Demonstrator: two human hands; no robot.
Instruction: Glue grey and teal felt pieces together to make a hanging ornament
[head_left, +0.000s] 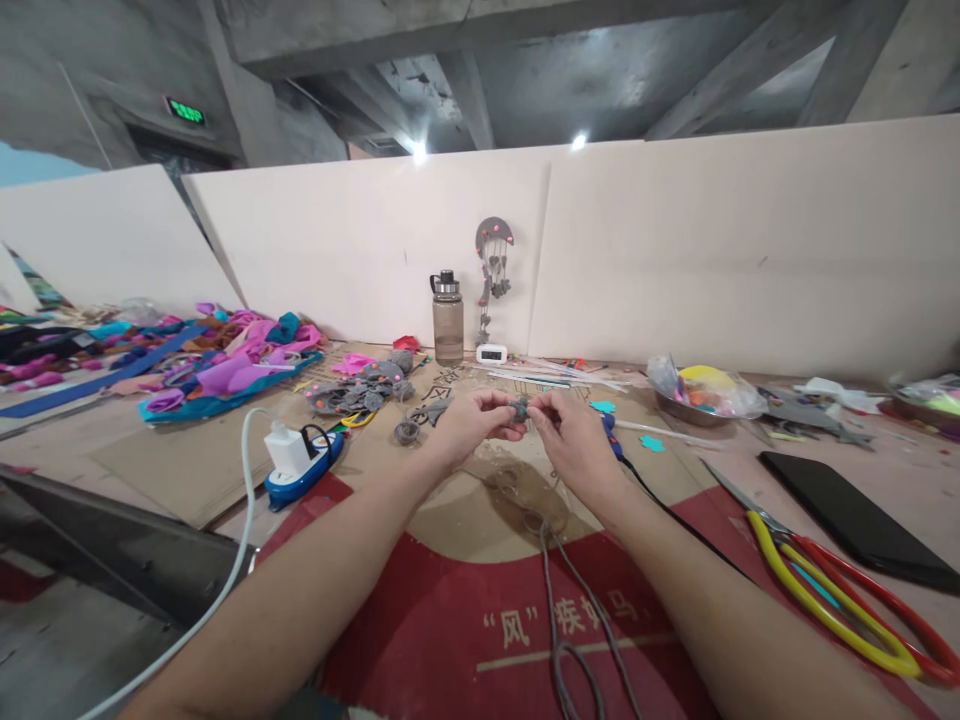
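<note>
A small grey felt piece [519, 408] sits pinched between both hands above the cardboard-covered table [225, 450], just ahead of centre in the head view. It looks like a rolled or bunched knot of dark grey fabric, dull and soft-edged, too small to make out its finer shape. As far as can be seen it is compact rather than long, so no clear axis shows; its bulk lies across the gap between the hands, roughly along the 9-to-3 line. The left hand [469, 422] comes in from 7 o'clock, fingers curled narrow, thumb and forefinger tips closed on the left side of the piece. The right hand [574, 435] comes in from 5 o'clock, likewise nearly closed, its fingertips gripping the right side. A grey cord [559, 610] trails from below the hands toward 6 o'clock over the red printed sheet [465, 620]. At 4 o'clock lie yellow-and-red-handled scissors [832, 590], with a black tablet [847, 515] beyond them. A water bottle [448, 318] stands at 12 o'clock against the white partition, and a white charger on a blue power strip [300, 462] sits at 9 o'clock.
</note>
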